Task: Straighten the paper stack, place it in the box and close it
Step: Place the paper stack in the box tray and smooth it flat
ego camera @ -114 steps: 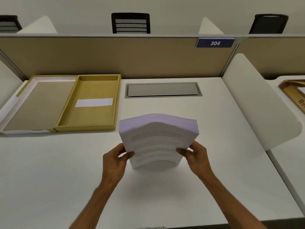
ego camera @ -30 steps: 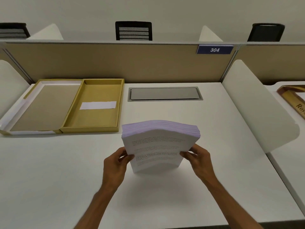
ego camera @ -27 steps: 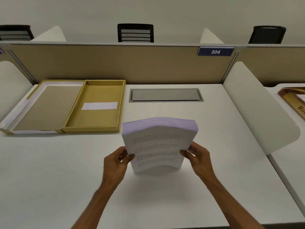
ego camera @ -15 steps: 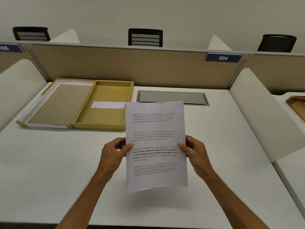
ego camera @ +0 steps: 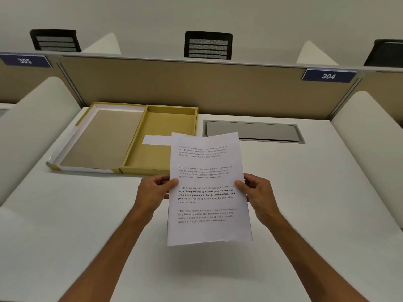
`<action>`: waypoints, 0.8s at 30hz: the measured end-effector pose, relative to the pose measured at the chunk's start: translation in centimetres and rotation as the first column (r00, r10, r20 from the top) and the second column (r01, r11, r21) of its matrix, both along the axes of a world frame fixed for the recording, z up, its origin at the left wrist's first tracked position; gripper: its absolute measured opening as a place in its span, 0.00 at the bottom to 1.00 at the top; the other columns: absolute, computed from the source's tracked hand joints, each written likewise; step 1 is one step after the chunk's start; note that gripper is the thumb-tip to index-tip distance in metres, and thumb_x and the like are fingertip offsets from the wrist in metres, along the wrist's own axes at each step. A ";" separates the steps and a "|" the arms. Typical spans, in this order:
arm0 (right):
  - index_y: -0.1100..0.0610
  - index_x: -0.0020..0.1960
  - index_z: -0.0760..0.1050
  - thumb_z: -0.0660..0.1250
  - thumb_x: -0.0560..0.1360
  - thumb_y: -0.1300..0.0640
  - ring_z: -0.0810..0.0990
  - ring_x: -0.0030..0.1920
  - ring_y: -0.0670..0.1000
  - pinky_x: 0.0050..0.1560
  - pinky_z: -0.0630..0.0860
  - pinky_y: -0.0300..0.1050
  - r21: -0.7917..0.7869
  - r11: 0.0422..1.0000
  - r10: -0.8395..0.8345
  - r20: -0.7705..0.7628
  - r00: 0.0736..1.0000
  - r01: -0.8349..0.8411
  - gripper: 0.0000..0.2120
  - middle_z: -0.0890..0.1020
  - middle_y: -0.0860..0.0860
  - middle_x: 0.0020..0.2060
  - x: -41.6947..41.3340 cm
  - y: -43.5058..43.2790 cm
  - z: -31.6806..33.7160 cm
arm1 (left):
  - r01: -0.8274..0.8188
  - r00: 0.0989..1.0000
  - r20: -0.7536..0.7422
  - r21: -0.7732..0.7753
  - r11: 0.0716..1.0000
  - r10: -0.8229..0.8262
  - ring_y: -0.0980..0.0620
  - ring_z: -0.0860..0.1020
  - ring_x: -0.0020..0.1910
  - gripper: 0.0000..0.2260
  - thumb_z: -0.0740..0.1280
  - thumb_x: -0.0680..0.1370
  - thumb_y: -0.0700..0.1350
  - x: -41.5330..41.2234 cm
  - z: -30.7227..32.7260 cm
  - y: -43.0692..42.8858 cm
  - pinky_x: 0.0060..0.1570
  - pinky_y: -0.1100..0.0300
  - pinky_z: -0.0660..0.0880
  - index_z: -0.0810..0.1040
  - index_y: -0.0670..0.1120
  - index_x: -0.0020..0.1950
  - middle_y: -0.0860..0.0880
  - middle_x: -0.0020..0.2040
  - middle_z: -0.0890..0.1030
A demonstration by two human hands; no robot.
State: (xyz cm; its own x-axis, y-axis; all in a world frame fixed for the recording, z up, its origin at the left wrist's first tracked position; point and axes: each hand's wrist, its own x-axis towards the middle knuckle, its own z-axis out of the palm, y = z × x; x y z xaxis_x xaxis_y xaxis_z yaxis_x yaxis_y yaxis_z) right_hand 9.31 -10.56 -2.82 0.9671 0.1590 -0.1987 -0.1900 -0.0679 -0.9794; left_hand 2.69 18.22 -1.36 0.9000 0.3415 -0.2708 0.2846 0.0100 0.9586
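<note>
Above the desk point(ego camera: 327, 192), both hands point(ego camera: 152, 192) clamp the paper stack point(ego camera: 207, 188); we keep it square, carrying toward the box point(ego camera: 161, 127) at 11 o'clock.

Near right corner of open mustard-yellow cardboard box point(ego camera: 161, 136) hidden behind held white printed paper stack point(ego camera: 208, 188); stack thickness not discernible; black mesh chair point(ego camera: 386, 53) cut off at right edge.

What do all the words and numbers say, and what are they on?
"304": blue sign on the divider, right.
"305": blue sign on the divider, left.
"Village life is a peaceful, close-knit...": paper stack, held by the left hand and right hand; the rest is too small to read.
</note>
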 end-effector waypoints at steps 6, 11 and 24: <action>0.61 0.60 0.82 0.72 0.77 0.62 0.88 0.49 0.59 0.53 0.84 0.58 -0.015 0.997 -0.078 -0.035 0.996 0.077 0.12 0.88 0.56 0.52 2.9 6.5 0.4 | 0.048 0.999 -0.027 0.009 0.999 -0.048 0.50 0.87 0.42 0.07 0.74 0.74 0.41 3.8 0.7 6.2 0.35 0.62 0.81 0.85 0.44 0.52 0.49 0.45 0.88; 0.59 0.56 0.84 0.73 0.76 0.62 0.88 0.47 0.59 0.53 0.84 0.60 -0.048 0.990 -0.138 -0.037 0.990 0.136 0.09 0.88 0.54 0.50 6.5 12.4 0.7 | 0.063 0.997 -0.051 0.045 0.997 -0.060 0.52 0.87 0.40 0.04 0.74 0.74 0.41 8.5 1.5 11.8 0.33 0.63 0.80 0.86 0.45 0.48 0.51 0.43 0.89; 0.56 0.50 0.81 0.72 0.77 0.58 0.87 0.42 0.52 0.41 0.83 0.45 -0.296 0.948 -0.143 -0.072 0.987 0.116 0.03 0.87 0.55 0.50 20.7 23.3 -2.5 | 0.163 0.952 -0.288 0.201 0.966 -0.100 0.52 0.86 0.41 0.09 0.73 0.76 0.42 23.2 -1.5 21.0 0.34 0.61 0.81 0.81 0.40 0.54 0.46 0.51 0.86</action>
